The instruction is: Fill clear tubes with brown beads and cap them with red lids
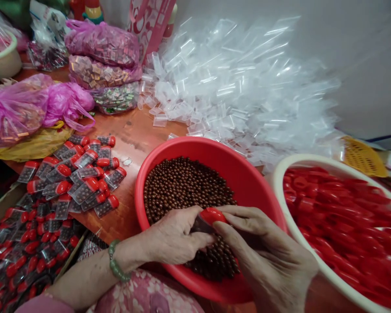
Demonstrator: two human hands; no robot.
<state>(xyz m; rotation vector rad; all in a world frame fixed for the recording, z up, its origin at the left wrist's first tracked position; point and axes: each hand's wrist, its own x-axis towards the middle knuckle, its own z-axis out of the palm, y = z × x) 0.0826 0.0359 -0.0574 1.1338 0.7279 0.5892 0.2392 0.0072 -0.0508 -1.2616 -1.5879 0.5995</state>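
I watch the left hand (pixel 174 238), angled in from lower left, grip a case (pixel 200 225) just below centre; the right hand (pixel 267 248), from lower right, pinches its red cap (pixel 213 214). Beneath them a red bowl (pixel 252 187) holds brown beads (pixel 182 184). A white basin (pixel 313 160) at right holds red pieces (pixel 342 226); a box (pixel 73 254) at lower left, filled cases (pixel 29 250).

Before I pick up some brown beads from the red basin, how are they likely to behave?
The brown beads look small and round, so they would probably roll apart. Their shiny surface suggests they may be slippery. Raised walls on the red basin might catch strays.
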